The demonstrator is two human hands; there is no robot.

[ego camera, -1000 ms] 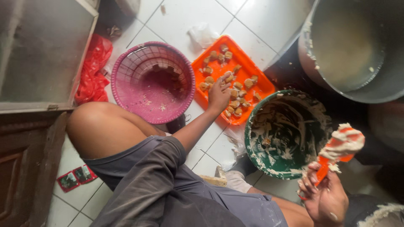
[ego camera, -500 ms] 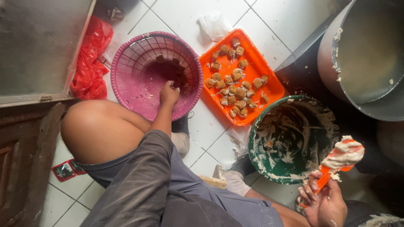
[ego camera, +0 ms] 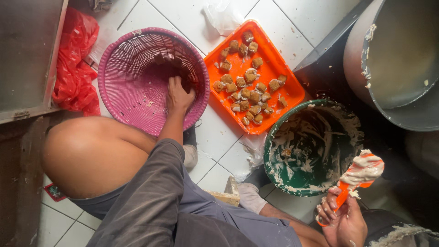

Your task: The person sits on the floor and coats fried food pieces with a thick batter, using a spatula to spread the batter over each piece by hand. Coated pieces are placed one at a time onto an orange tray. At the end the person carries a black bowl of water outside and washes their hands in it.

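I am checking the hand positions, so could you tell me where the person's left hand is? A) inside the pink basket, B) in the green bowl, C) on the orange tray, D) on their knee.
A: the left hand reaches down inside the pink basket, among dark pieces.

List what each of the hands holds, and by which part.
Right hand: orange plastic spatula, gripped by its handle end. Left hand: inside the pink plastic basket among dark pieces; any hold cannot be told.
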